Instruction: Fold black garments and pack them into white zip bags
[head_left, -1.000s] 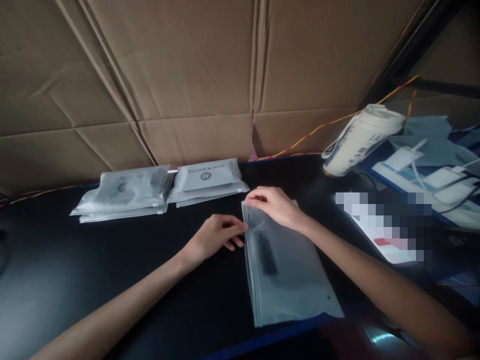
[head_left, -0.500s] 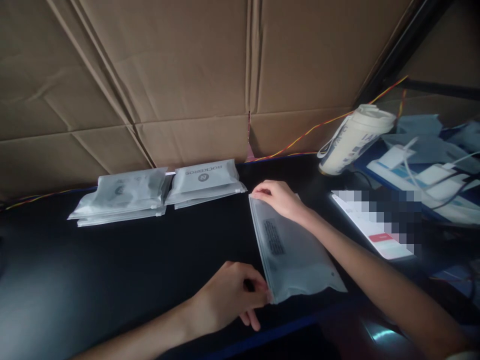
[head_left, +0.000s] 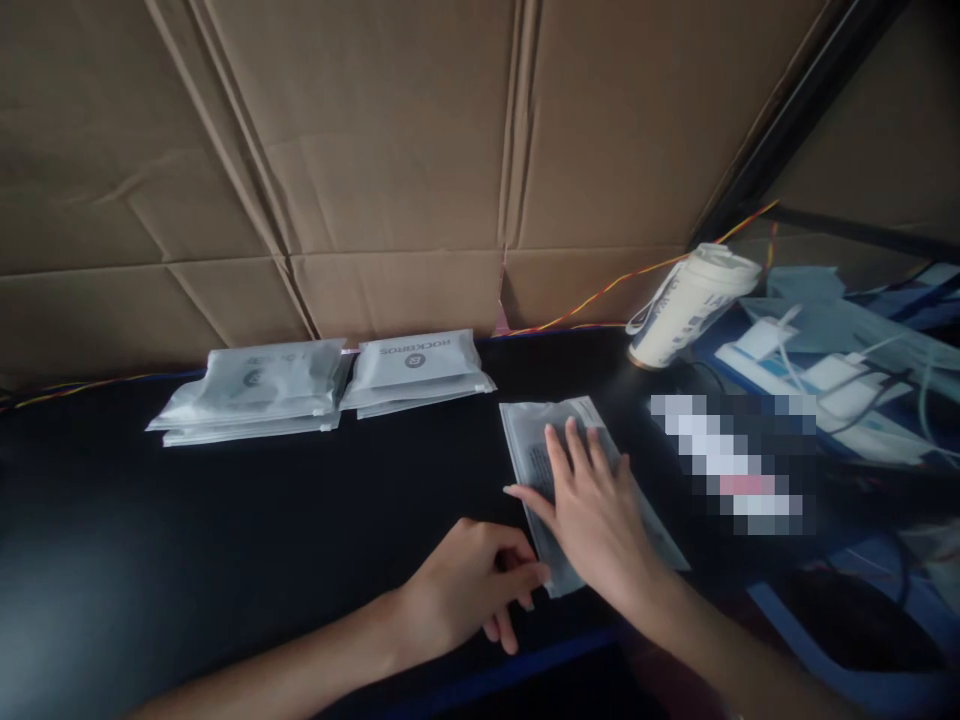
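Note:
A frosted zip bag (head_left: 566,415) lies on the black table in front of me, its zip edge on the left. My right hand (head_left: 596,505) rests flat on it with the fingers spread, partly covering a block of dark print. At the bag's near left corner, my left hand (head_left: 480,585) pinches the edge between thumb and forefinger, the other fingers curled below. Farther back stand two piles of filled frosted bags: the left pile (head_left: 259,385) and the right pile (head_left: 416,365), whose top bag bears a ROCKBROS logo.
A white tumbler (head_left: 694,305) stands at the back right, near a white power strip (head_left: 817,390) with plugs and cables. A blurred-out flat item (head_left: 720,460) lies right of the bag. Brown cardboard (head_left: 397,150) walls off the table's back, with a red-yellow wire along its foot.
My right hand has left the bag's far corner and moved nearer, now laid flat on its middle. The left hand stays at the near corner. The view has shifted slightly.

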